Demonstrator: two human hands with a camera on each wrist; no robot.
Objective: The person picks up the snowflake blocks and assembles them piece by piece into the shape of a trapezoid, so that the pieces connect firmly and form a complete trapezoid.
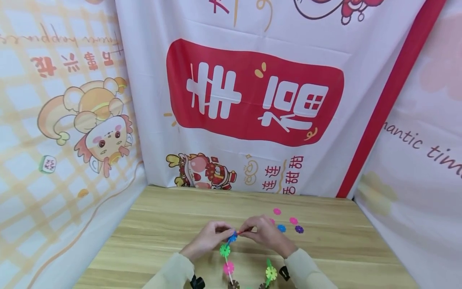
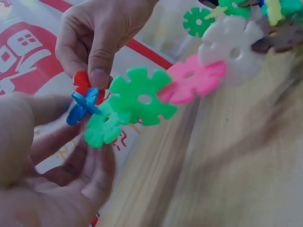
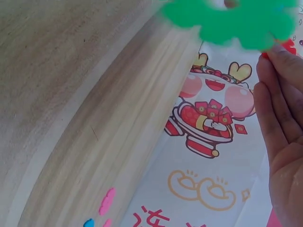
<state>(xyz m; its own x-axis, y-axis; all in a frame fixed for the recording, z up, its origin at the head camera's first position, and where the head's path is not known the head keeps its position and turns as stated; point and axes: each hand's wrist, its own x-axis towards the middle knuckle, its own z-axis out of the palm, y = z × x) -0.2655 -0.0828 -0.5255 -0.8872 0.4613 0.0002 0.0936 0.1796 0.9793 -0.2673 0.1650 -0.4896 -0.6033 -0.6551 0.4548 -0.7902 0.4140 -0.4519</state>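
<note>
My left hand (image 1: 206, 240) pinches a blue notched plastic disc (image 2: 75, 115) at the end of a chain of flower-shaped interlocking discs. Between thumb and fingers, my right hand (image 1: 266, 235) holds a red disc (image 2: 81, 81), which meets the blue one edge to edge; how deep the slots sit cannot be told. From the blue disc the chain runs on through green discs (image 2: 137, 87), a pink disc (image 2: 196, 78) and a white disc (image 2: 232, 42). Its other side, with a yellow disc (image 1: 271, 273), hangs below the right forearm in the head view. A blurred green disc (image 3: 227, 23) crosses the right wrist view.
Beyond my right hand, loose pink discs (image 1: 293, 220), a blue disc (image 1: 281, 228) and a purple disc (image 1: 299, 229) lie on the wooden table (image 1: 162, 208). Printed cloth (image 1: 151, 100) hangs at the back and both sides.
</note>
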